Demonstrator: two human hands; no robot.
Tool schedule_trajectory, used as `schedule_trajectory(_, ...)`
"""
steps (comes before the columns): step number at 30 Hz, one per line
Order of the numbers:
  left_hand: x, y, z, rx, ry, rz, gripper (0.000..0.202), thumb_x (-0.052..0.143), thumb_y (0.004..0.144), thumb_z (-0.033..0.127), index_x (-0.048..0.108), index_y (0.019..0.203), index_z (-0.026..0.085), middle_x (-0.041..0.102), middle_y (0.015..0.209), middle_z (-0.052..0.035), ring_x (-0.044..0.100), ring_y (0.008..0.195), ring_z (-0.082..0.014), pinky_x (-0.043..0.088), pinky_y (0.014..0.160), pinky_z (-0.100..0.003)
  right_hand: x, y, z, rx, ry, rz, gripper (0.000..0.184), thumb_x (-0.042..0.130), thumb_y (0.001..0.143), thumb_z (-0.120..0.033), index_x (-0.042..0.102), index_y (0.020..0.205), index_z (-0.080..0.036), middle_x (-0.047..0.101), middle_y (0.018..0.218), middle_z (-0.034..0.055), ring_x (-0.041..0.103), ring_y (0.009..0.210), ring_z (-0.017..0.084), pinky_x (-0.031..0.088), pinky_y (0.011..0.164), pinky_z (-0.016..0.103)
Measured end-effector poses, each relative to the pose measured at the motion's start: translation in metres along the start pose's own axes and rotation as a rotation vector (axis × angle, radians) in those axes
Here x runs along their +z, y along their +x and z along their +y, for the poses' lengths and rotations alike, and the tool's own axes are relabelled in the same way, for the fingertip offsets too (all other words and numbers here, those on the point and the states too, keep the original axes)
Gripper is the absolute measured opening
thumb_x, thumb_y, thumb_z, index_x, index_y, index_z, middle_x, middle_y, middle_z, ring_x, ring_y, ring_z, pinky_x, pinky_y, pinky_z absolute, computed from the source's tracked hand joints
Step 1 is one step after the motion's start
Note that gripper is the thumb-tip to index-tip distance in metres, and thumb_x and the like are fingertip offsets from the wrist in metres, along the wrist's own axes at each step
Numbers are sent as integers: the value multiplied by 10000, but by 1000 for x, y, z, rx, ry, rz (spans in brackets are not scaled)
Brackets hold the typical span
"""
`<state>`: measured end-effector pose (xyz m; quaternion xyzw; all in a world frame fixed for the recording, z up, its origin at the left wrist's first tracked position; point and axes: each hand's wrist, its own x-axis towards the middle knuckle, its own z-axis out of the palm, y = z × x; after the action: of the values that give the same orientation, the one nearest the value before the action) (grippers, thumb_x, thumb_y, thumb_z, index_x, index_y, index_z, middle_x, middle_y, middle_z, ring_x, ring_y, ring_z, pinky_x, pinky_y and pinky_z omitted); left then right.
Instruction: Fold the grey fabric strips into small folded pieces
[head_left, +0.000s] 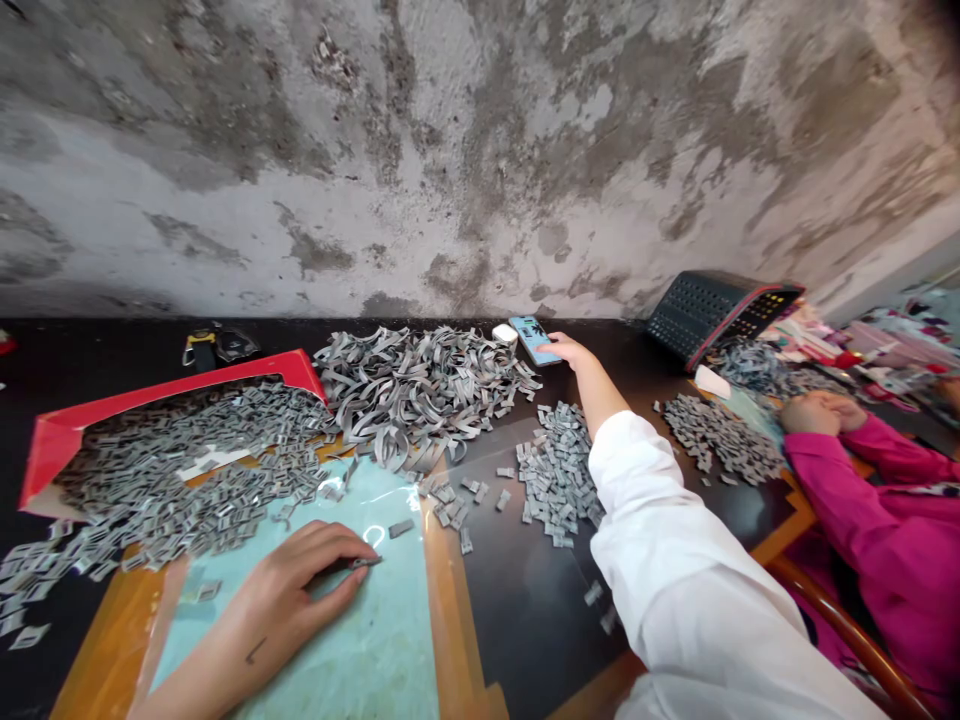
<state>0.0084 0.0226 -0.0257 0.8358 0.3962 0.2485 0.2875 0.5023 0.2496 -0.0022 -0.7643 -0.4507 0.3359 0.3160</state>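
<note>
My left hand (315, 575) rests over a pale green mat (360, 650), thumb and forefinger pinched on a small grey buckle-like piece (365, 562). A similar grey piece lies just beyond those fingertips on the mat. My right arm, in a white sleeve, stretches to the back of the table. There my right hand (568, 350) touches the near end of a phone (529, 336) with a blue patterned face, its fingers extended over the edge. A small white case (505, 334) sits beside the phone.
A red-edged box (172, 385) spills small grey pieces at left. Grey strips (420, 385) are heaped in the middle, with a pile of grey pieces (559, 475) nearer. A black basket (720, 310) lies tipped at right, near a person in pink sleeves (847, 480). A wall stands behind.
</note>
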Motion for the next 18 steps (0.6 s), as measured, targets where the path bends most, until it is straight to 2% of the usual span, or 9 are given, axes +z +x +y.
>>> schedule_trajectory(4, -1, 0, 1, -1, -6, -3, 231, 536, 879, 425, 686, 920, 253, 697, 911, -39, 617, 878, -197, 489, 807, -285, -4, 2, 3, -9, 60, -45, 287, 648, 758, -202, 687, 1042, -185, 741, 976, 28, 668, 845, 154, 496, 821, 256)
schedule_trajectory(10, -2, -1, 2, -23, -8, -30, 231, 530, 885, 425, 677, 936, 255, 691, 933, -38, 607, 900, -200, 478, 814, -286, -10, 15, 15, -19, 108, -57, 388, 579, 703, -71, 700, 1056, -180, 745, 997, 18, 663, 844, 135, 478, 883, 271)
schedule_trajectory(18, -2, -1, 1, -30, -8, -36, 219, 543, 877, 421, 678, 930, 256, 688, 933, -30, 604, 903, -198, 468, 805, -276, -11, 24, 26, -47, 155, -55, 465, 591, 670, -33, 691, 1101, -176, 746, 1010, 27, 675, 855, 143, 492, 898, 289)
